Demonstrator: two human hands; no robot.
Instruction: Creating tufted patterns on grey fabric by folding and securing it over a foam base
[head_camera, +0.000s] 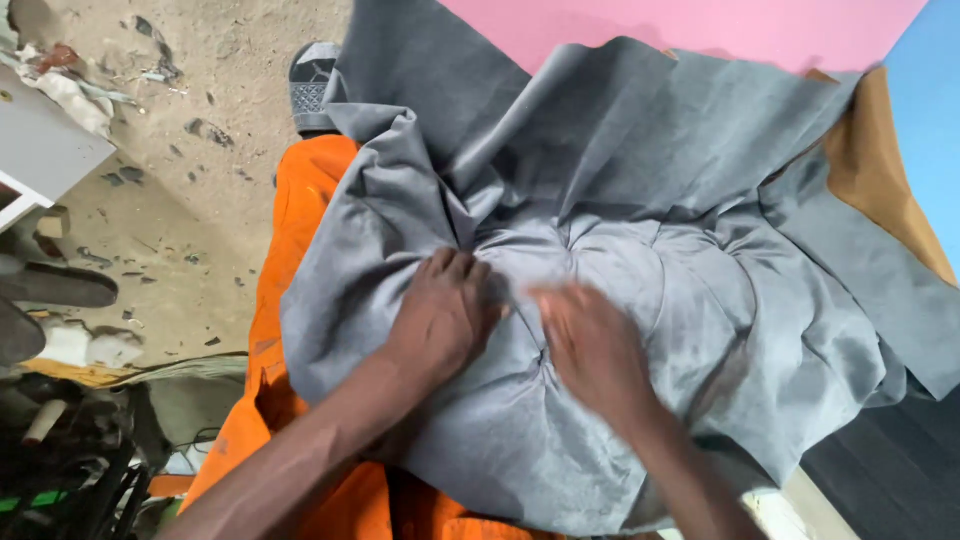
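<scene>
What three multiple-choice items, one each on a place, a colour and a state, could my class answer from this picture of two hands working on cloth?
1. Where is the left hand?
A. pressed on the grey fabric
B. on the sandy floor
C. on the pink surface

2. What colour is the garment under the fabric's left edge?
A. green
B. orange
C. white

3. How does the fabric lie around the hands?
A. flat and smooth
B. rolled into a tube
C. gathered into folds and tufts

Answers: 1 A, its knuckles rest on the grey cloth beside the right hand. 2 B, bright orange shows along that edge. 3 C, creases run out from pinched points near the hands.
</scene>
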